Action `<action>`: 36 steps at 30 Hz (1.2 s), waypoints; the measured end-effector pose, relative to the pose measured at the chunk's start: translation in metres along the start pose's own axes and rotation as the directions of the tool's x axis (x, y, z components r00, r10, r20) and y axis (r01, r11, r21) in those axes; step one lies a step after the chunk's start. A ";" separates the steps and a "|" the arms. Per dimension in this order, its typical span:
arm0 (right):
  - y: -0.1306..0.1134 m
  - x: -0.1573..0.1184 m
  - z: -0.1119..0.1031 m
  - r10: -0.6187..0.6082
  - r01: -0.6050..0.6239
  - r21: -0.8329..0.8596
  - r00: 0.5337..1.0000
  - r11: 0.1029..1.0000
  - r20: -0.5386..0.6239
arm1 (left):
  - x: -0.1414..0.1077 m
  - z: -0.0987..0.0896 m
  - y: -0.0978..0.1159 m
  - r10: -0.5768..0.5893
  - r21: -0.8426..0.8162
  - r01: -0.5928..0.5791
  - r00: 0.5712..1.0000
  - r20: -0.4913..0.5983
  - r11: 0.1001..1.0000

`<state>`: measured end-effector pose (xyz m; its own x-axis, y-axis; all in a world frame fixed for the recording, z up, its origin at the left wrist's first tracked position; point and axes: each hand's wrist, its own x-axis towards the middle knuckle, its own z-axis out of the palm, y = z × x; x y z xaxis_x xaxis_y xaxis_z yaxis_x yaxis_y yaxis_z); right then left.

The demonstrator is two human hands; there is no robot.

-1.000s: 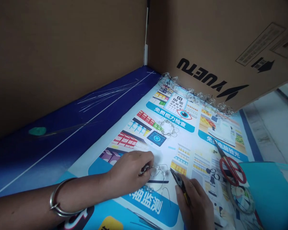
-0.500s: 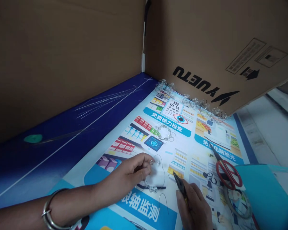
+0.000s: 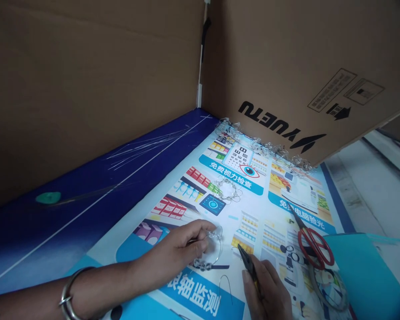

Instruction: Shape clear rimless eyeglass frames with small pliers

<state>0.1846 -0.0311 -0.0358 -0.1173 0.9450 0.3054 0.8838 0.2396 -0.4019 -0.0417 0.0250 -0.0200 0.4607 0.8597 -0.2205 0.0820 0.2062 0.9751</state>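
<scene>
My left hand (image 3: 194,242) pinches a loop of wire strung with clear beads (image 3: 202,266), held just over the printed sheet. Part of the loop is hidden behind my fingers. In my right hand (image 3: 268,289) is a pair of pliers (image 3: 247,262), gripped by the handles, with the dark jaws pointing up and left, apart from the loop. Between the two hands a bent piece of wire (image 3: 226,289) lies on the sheet. Further off rests another beaded wire ring (image 3: 228,189).
Red-handled scissors (image 3: 316,249) and a coil of wire (image 3: 328,289) lie at the right, by a turquoise sheet (image 3: 370,266). Beaded wire pieces (image 3: 266,146) line the cardboard wall (image 3: 270,58). Straight wires (image 3: 146,144) and a green object (image 3: 48,197) lie on the left.
The wire loop in my left hand has turned and looks rounder and smaller, its beads now closer to my fingers. My right hand has barely moved. The whole view has shifted slightly.
</scene>
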 end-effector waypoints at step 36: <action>-0.003 -0.001 0.001 -0.061 0.059 0.044 0.997 0.997 0.039 | 0.000 0.003 0.002 -0.123 -0.125 0.129 0.991 0.058 0.984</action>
<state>0.1822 -0.0323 -0.0355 -0.1881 0.9366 0.2957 0.8546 0.3045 -0.4207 -0.0388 0.0244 -0.0178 0.4976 0.7993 -0.3369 0.0301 0.3723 0.9276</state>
